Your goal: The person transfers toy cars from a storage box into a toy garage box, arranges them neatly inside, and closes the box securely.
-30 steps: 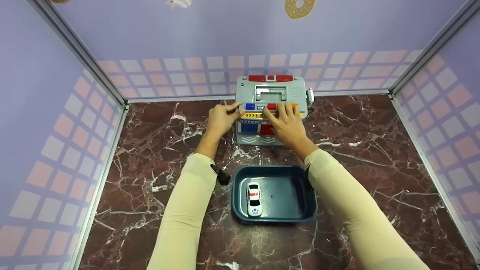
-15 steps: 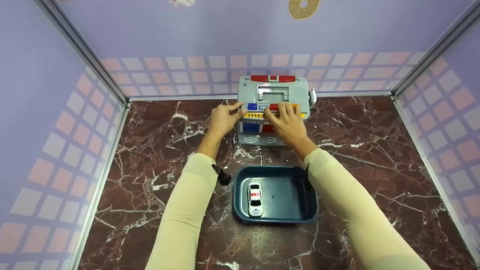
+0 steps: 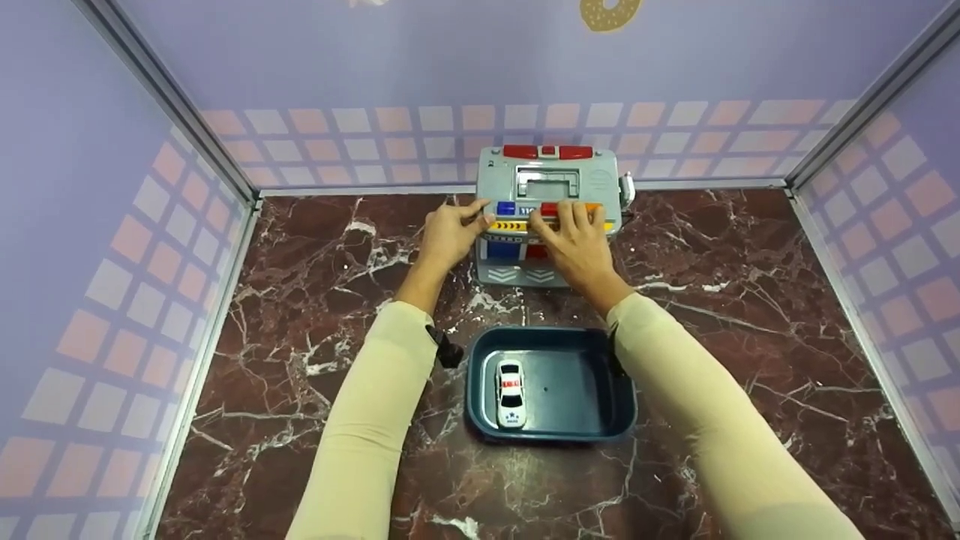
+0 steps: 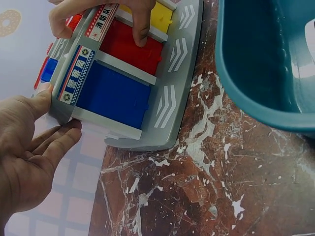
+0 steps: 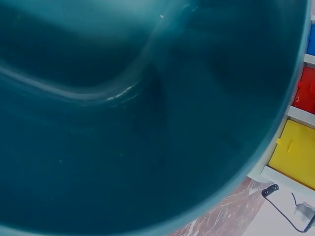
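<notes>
Currently, from my remote station, I observe the left hand pinching the toy garage at its upper left corner, the thumb set apart from the fingers. The right hand grips the garage's upper front edge, with one digit hanging before the red door. Thus the garage's front edge lies between both hands. On its near side, set apart, sits the tray containing a toy car.

We see a grey toy station upright on the marbled surface near the back wall — red and blue pieces on top, blue, red and yellow doors closed.
</notes>
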### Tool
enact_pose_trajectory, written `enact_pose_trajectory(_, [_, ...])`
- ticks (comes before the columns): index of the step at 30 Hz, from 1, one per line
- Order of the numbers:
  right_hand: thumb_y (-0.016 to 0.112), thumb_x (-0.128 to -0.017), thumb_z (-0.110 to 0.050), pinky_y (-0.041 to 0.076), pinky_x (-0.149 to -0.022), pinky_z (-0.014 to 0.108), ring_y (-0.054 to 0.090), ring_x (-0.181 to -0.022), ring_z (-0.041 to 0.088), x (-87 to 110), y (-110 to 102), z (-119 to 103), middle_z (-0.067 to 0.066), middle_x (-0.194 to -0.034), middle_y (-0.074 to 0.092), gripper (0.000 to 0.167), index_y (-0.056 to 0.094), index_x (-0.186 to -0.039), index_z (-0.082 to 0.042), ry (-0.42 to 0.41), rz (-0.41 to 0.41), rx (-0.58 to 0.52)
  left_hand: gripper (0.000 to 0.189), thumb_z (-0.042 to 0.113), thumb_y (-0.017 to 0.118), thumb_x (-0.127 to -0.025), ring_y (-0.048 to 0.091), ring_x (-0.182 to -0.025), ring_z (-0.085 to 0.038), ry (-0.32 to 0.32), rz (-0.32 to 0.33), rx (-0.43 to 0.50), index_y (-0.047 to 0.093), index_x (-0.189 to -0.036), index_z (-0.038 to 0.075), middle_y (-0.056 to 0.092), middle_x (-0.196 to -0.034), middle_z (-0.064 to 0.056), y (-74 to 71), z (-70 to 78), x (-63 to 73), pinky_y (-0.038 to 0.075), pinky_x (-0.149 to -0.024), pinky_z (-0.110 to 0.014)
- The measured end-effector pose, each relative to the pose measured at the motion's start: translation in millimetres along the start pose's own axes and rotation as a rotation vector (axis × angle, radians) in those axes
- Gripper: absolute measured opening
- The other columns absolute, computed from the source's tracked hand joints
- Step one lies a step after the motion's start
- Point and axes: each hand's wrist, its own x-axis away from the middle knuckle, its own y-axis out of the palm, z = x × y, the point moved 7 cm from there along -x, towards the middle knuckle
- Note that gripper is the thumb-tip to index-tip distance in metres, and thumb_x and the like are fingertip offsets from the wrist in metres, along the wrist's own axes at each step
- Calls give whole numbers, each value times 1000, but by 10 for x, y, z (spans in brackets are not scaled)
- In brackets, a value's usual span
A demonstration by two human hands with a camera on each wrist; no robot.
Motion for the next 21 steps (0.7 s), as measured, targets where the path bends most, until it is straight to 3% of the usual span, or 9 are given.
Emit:
enact_pose_trajectory(3, [71,-103,-23,46,-98,65,53,-120,47,14,-16,3,28,-135,54,50,47,-147,-22,14,-43,-45,43,47,73,-105,74,-129,-36,3,2,0,74,-144,29,74,-141,-16,2,1,14,57,-115,-51])
enact_pose_trajectory(8, [89,-93,-39,43,-105,70,49,-129,49,33,-104,50,28,-143,50,79,44,-156,-23,30,-168,-130,43,47,73,-105,58,-150,-43,9,5,3,74,-144,30,74,-142,-15,0,17,-8,49,-126,-52])
enact_pose_trajectory(13, [88,-90,-50,43,-107,70,50,-133,47,8,-232,122,25,-143,49,86,44,-159,-23,2,-221,-234,43,49,72,-105,59,-151,-39,0,0,3,73,-145,32,71,-148,-13,-24,10,-27,50,-124,-52])
enact_pose_trajectory(21, [79,-95,-57,42,-114,70,47,-146,47,-46,-380,112,24,-161,43,85,44,-162,-18,-30,-241,-348,45,48,73,-104,67,-142,-36,-9,-12,17,73,-145,30,71,-147,-11,16,-20,-8,54,-121,-50])
